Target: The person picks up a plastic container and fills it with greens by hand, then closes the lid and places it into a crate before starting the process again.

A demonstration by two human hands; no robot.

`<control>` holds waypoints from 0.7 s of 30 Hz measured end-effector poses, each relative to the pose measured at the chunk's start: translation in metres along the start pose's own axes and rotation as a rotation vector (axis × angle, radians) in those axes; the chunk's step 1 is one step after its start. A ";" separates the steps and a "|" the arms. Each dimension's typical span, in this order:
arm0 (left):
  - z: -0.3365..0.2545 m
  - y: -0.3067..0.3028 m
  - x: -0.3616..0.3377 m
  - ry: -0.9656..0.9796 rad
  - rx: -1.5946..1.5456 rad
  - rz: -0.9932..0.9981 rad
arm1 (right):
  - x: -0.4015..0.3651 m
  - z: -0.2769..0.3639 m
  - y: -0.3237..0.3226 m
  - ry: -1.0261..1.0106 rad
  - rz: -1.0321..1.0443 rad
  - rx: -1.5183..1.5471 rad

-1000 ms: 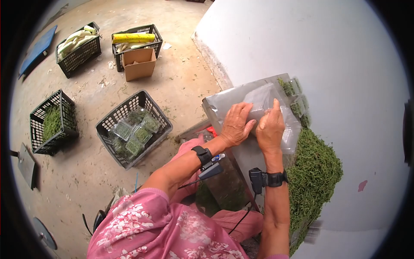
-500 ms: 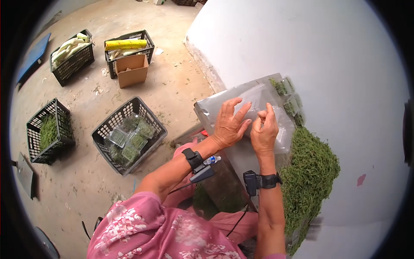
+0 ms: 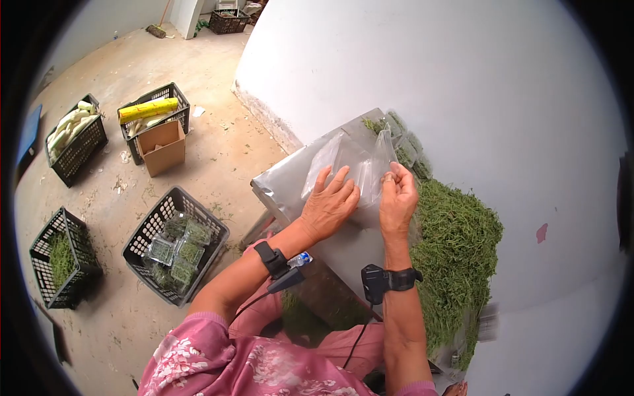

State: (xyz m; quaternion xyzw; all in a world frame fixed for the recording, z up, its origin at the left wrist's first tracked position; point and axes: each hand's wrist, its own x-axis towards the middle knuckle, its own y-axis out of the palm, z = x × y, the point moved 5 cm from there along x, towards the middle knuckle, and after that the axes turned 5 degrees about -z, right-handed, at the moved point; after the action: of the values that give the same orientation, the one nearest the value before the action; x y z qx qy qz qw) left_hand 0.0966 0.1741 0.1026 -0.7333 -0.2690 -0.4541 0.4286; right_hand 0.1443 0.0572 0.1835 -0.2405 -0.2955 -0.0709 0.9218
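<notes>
Two bare hands work a clear bag

Nearest me, past the pink floral top (image 3: 284, 363), the left hand (image 3: 330, 206) lies over the clear plastic bag (image 3: 353, 164), fingers a little apart. To its right, the right hand (image 3: 399, 203) has thumb and fingertips together, pinching the bag's raised edge. The bag is on the metal surface (image 3: 281, 183), at twelve o'clock. A heap of green stems (image 3: 456, 241) sits at three; clear tubs of greens (image 3: 411, 153) stand at one. Down on the floor, a black crate (image 3: 219, 226) at nine holds more packed tubs (image 3: 188, 252). Farther off, at ten, stands a cardboard box (image 3: 164, 156) beside a crate carrying a yellow roll (image 3: 148, 109).
</notes>
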 end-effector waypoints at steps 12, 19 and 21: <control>0.002 0.008 0.010 -0.006 -0.047 0.089 | 0.008 0.046 -0.141 -0.042 -0.406 0.514; 0.026 0.019 0.027 0.014 0.005 0.128 | -0.051 0.058 -0.189 -0.240 -0.568 -0.089; 0.019 0.014 0.026 -0.006 0.083 0.039 | -0.069 0.041 -0.175 -0.159 -0.566 -0.212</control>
State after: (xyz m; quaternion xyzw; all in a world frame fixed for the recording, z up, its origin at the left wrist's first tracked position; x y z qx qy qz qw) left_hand 0.1275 0.1840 0.1161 -0.7213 -0.2747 -0.4319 0.4666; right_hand 0.0191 -0.0763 0.2429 -0.2481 -0.4129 -0.3363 0.8092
